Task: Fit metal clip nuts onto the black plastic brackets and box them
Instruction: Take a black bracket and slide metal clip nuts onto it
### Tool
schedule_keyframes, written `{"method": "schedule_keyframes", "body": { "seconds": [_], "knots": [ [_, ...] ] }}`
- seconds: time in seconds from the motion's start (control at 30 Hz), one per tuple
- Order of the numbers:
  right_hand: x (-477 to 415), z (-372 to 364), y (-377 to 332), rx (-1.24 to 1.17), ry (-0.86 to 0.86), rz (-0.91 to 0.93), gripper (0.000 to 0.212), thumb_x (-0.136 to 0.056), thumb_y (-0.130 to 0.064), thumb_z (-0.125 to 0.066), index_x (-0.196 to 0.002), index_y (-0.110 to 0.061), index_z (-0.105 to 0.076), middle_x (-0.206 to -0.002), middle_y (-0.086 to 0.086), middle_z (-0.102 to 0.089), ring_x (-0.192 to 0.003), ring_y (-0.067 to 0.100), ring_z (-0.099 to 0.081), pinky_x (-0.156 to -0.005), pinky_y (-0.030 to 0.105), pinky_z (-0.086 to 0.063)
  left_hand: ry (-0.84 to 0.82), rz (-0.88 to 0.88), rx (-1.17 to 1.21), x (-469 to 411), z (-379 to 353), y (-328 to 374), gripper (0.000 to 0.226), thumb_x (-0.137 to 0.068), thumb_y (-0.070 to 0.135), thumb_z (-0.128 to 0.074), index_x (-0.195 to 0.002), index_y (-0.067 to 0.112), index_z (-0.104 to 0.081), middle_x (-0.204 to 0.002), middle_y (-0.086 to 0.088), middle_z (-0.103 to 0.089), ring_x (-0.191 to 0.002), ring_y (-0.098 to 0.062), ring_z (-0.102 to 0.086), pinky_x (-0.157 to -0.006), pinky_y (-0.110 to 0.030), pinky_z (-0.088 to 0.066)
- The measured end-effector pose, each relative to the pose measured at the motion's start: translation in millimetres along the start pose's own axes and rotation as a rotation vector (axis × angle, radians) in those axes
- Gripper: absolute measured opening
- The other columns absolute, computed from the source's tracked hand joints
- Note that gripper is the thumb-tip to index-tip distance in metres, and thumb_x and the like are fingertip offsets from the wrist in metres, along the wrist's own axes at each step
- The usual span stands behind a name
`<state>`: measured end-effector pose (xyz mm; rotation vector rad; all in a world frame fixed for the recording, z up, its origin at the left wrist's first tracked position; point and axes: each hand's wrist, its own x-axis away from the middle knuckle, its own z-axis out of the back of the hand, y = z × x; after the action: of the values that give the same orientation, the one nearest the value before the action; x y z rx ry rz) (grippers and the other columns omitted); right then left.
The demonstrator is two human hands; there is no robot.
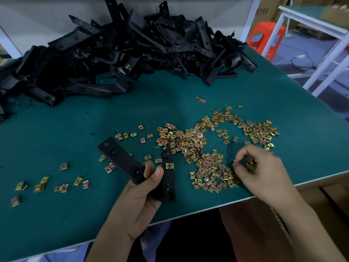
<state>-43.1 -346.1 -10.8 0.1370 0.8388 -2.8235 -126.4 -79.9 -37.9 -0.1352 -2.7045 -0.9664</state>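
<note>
From the head view I see a green mat-covered table (56, 129) with a pale edge running across the lower right. Along its far side a big tangled heap of black plastic brackets (132, 50) lies against a light wall. Loose clip nuts (198, 142), brass-coloured, are scattered thickly over the right half of the mat, with a few strays at the near left. My left hand (145, 188) grips one bracket (122, 159) where its two arms meet, thumb on top, holding it over the near part of the mat; one fitted nut (169, 165) sits on its right arm. My right hand (262, 167) hovers over the nuts near the table edge, pinching a single clip nut (236, 160) between thumb and forefinger, with more nuts cupped in its curled fingers. Beyond the table's right edge stand an orange stool (266, 37), a white-framed bench (311, 21) and cardboard boxes (268, 10), and a cable (298, 59) lies on the grey floor.
</note>
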Motion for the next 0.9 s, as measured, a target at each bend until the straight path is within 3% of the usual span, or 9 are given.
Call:
{"method": "schedule_keyframes", "body": {
  "seconds": [0.17, 0.4, 0.5, 0.63, 0.8, 0.9],
  "knots": [
    [-0.3, -9.2, -9.0, -0.160, 0.104, -0.086, 0.022, -0.083, -0.019, -0.071, -0.088, -0.038, -0.065, -0.081, -0.022, -0.067, -0.087, -0.010, -0.059, -0.067, 0.004, -0.037, -0.013, -0.003, -0.001, 0.1, 0.8, -1.0, 0.034, -0.082, 0.011, -0.077, -0.068, 0.021, -0.047, -0.075, -0.001, -0.052, -0.071, -0.011, -0.059, -0.065, -0.022, -0.055],
    [-0.7, -20.9, -23.9, -0.350, 0.045, -0.064, 0.019, -0.090, -0.015, -0.070, -0.092, -0.034, -0.069, -0.089, -0.024, -0.070, -0.083, -0.001, -0.067, -0.070, 0.009, -0.048, -0.035, 0.006, 0.036, -0.9, 4.3, 0.7, 0.054, -0.056, 0.022, -0.100, -0.069, 0.021, -0.048, -0.075, 0.000, -0.052, -0.071, -0.011, -0.059, -0.064, -0.021, -0.053],
    [-3.9, -25.7, -26.1, -0.227, 0.066, -0.076, 0.015, -0.091, -0.021, -0.070, -0.090, -0.033, -0.061, -0.078, -0.022, -0.069, -0.080, -0.004, -0.064, -0.067, 0.014, -0.044, -0.040, 0.005, 0.046, -0.8, 3.2, 1.1, 0.053, -0.059, 0.021, -0.099, -0.069, 0.020, -0.047, -0.075, 0.000, -0.051, -0.071, -0.011, -0.060, -0.062, -0.020, -0.054],
    [-5.5, -24.5, -25.7, -0.139, 0.083, -0.068, 0.018, -0.091, -0.016, -0.070, -0.088, -0.030, -0.059, -0.088, -0.017, -0.066, -0.082, 0.002, -0.060, -0.068, 0.010, -0.037, -0.035, 0.008, 0.048, -1.0, 2.9, 0.9, 0.037, -0.073, 0.017, -0.083, -0.068, 0.020, -0.047, -0.074, 0.000, -0.050, -0.069, -0.011, -0.060, -0.062, -0.021, -0.054],
    [-5.3, -21.6, -26.9, -0.169, 0.007, -0.090, 0.020, -0.097, -0.018, -0.061, -0.089, -0.031, -0.049, -0.089, -0.015, -0.070, -0.084, 0.003, -0.062, -0.066, 0.029, -0.042, -0.078, 0.004, 0.039, -1.8, 4.8, 0.4, 0.048, -0.066, 0.020, -0.096, -0.070, 0.021, -0.048, -0.072, 0.001, -0.055, -0.071, -0.011, -0.062, -0.064, -0.022, -0.055],
    [-4.4, -20.6, -26.0, -0.128, 0.047, -0.069, 0.023, -0.095, -0.012, -0.063, -0.088, -0.031, -0.050, -0.097, -0.014, -0.066, -0.091, 0.010, -0.057, -0.070, 0.030, -0.038, -0.087, 0.004, 0.044, -2.0, 5.6, 0.1, 0.048, -0.065, 0.021, -0.096, -0.069, 0.021, -0.049, -0.071, 0.002, -0.055, -0.070, -0.010, -0.062, -0.064, -0.022, -0.056]
  ]
}}
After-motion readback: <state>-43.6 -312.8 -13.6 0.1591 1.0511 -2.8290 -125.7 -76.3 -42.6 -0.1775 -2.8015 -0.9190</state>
